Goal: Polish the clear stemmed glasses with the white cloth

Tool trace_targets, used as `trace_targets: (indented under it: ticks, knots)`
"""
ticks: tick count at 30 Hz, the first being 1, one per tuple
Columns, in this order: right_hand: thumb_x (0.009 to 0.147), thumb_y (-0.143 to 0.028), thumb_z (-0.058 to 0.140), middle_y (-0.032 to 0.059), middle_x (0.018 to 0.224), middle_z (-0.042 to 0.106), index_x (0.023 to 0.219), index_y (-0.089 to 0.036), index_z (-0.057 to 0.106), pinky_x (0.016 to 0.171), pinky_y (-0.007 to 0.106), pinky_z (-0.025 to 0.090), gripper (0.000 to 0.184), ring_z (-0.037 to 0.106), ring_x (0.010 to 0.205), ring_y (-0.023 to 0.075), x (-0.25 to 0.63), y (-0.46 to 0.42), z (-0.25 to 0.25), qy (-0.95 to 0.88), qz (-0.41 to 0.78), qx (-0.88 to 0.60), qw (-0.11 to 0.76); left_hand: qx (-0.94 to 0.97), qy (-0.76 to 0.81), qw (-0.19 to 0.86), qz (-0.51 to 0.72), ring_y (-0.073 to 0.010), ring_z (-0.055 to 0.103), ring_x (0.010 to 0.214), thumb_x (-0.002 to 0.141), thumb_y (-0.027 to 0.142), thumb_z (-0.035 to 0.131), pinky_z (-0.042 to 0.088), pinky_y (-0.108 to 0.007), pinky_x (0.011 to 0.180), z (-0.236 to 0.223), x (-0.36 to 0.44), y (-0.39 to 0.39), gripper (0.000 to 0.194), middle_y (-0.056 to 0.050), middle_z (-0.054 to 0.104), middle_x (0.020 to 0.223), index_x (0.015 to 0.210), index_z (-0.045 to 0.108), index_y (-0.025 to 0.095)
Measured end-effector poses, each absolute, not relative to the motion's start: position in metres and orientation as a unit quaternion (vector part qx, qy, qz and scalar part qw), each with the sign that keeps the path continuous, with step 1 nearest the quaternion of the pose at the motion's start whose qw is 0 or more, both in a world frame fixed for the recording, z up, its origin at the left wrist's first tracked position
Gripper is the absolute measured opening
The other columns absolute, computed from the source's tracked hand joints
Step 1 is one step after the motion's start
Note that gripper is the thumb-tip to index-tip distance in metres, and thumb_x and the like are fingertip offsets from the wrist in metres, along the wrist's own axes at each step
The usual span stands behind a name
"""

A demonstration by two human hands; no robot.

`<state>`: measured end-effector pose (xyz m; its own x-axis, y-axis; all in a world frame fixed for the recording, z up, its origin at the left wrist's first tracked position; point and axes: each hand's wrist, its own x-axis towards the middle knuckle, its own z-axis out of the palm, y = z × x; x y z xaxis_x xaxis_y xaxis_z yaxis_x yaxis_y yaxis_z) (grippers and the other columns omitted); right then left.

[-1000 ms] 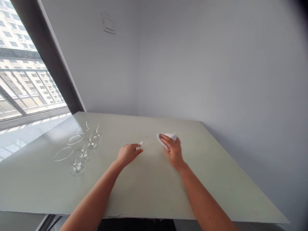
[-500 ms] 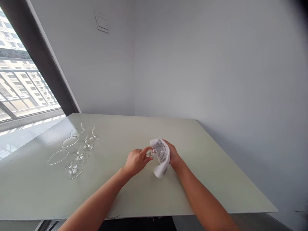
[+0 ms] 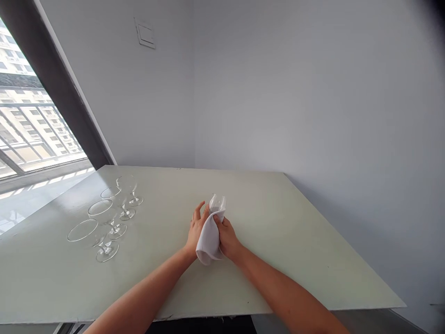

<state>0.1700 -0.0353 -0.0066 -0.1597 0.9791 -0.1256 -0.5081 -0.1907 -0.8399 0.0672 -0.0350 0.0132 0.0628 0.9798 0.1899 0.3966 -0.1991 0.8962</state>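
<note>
A clear stemmed glass is held above the table between my two hands, its upper part showing beyond the fingers. A white cloth wraps its near side and hangs down toward me, hiding the rest of the glass. My left hand is closed around the glass from the left, with some fingers raised behind it. On the other side, my right hand grips the cloth against the glass, thumb on top and the other fingers curled.
Several clear stemmed glasses stand upright in a slanting row at the left, among them a nearest glass. The pale table meets grey walls at the back and right. A window is at the far left.
The cloth and glass have turned and shifted left, so clear glass now shows at the top. My right hand has moved left, and my left hand has turned upward beside the cloth.
</note>
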Motion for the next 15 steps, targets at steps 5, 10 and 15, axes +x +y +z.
trace_targets:
  ticks: [5, 10, 15]
  knots:
    - [0.064, -0.053, 0.064, -0.0011, 0.057, 0.053, 0.069, -0.016, 0.054, 0.055, 0.027, 0.040, 0.039, 0.051, 0.053, 0.0121, 0.187, -0.032, 0.007, -0.311, 0.753, -0.336, 0.472, 0.568, 0.396, 0.584, 0.424, -0.0220, 0.052, 0.100, 0.077, 0.039, 0.049, 0.042, -0.032, 0.081, 0.026, 0.052, -0.029, 0.048, -0.009, 0.047, 0.125, 0.122, 0.044, 0.023]
    - [0.075, -0.053, 0.051, -0.0013, 0.057, 0.050, 0.075, -0.016, 0.055, 0.063, 0.034, 0.044, 0.038, 0.057, 0.057, 0.0160, 0.189, -0.047, 0.023, -0.402, 0.819, -0.231, 0.337, 0.454, 0.340, 0.718, 0.403, -0.0144, 0.060, 0.058, 0.074, 0.046, 0.054, 0.045, -0.028, 0.051, 0.032, 0.044, -0.030, 0.058, -0.015, 0.053, 0.117, 0.124, 0.036, 0.022]
    - [0.072, -0.039, 0.059, 0.0036, 0.076, 0.059, 0.085, -0.016, 0.055, 0.064, 0.032, 0.042, 0.027, 0.058, 0.069, 0.0182, 0.192, -0.039, 0.014, -0.551, 0.704, -0.356, 0.271, 0.422, 0.386, 0.654, 0.495, -0.0211, 0.060, 0.087, 0.065, 0.036, 0.067, 0.046, -0.033, 0.076, 0.026, 0.049, -0.028, 0.058, -0.014, 0.060, 0.104, 0.114, 0.043, 0.016]
